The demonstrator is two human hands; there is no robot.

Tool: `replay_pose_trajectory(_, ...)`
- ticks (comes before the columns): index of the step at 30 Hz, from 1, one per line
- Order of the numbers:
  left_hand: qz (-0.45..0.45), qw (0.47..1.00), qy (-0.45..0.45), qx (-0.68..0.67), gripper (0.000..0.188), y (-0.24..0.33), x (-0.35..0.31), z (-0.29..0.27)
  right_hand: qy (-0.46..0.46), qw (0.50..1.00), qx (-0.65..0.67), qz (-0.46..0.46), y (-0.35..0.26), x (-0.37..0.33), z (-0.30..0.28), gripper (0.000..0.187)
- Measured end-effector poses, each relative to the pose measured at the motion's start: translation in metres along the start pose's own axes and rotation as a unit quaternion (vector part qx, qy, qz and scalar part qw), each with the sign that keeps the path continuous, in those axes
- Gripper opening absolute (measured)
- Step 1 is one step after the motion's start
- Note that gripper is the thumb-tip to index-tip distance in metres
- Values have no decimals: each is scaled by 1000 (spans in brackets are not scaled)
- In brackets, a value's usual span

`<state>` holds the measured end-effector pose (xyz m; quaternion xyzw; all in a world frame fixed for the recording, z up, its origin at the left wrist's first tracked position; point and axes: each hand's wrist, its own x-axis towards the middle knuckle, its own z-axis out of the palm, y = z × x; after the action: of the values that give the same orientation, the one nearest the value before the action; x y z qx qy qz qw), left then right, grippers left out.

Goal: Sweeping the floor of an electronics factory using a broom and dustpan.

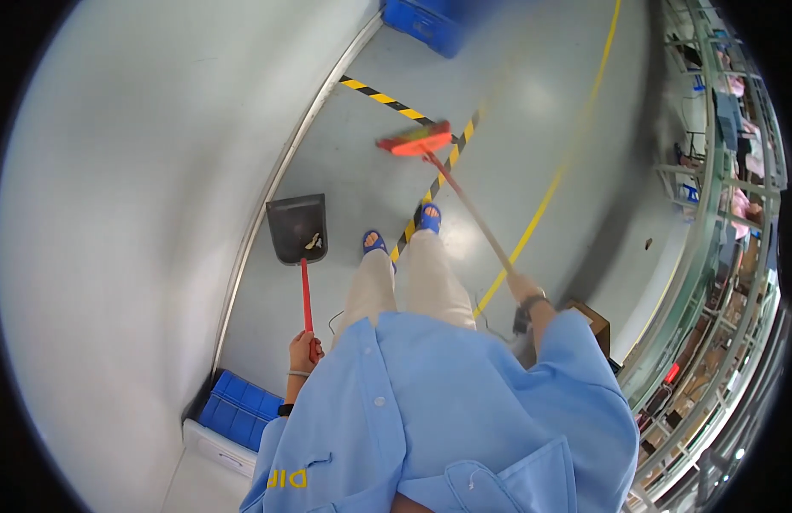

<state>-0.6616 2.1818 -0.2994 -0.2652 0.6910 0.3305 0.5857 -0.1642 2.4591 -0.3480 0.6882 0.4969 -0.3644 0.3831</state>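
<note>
Grey factory flooring (515,94) is spreading out beneath us, bordered on our left by a pale wall (131,214) and crossed by one yellow line (567,162) and two black-and-yellow striped tapes (387,100). We are standing in two blue sandals (427,217), wearing a light blue coat (447,402). Our left hand (303,350) is wrapping its fingers tight around the red handle of one dark dustpan (297,227), which is resting on the floor near the wall with a few pale scraps lying inside it. Our right hand (522,286) is closing around the long handle of one red broom (415,141), whose blurred head is sitting out ahead of our feet, over the striped tape. We are counting two blue crates: one crate (423,21) far ahead, another crate (240,409) beside our left elbow. One brown box (594,318) is sitting by our right arm, and metal shelving (721,256) is curving along the right.
</note>
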Motion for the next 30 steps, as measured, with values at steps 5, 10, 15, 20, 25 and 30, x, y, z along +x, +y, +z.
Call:
replay_pose_trajectory(5, -2, 1000, -7, 5, 8, -13, 1, -19, 3, 1000, -9, 29, 89, -90, 39, 58)
replay_pose_trajectory(10, 5, 1000, -9, 12, 8, -22, -18, -8, 98, 994, 29, -44, 112, -93, 25, 60)
replay_pose_trajectory(15, 5, 998, -32, 53, 9, -30, -27, 12, 166, 960, 108, -196, 39, 73, -60, 55)
replay_pose_trajectory(20, 11, 998, -24, 52, 11, -52, -41, 33, 146, 984, 77, -61, -12, 153, -89, 54)
replay_pose_trajectory(25, 35, 997, -3, 72, 11, -72, -57, 57, 75, 980, 161, -87, 105, 106, 27, 61)
replay_pose_trajectory(30, 32, 996, -19, 81, 10, -66, -66, 113, 1, 984, 164, 68, 248, -62, 98, 57)
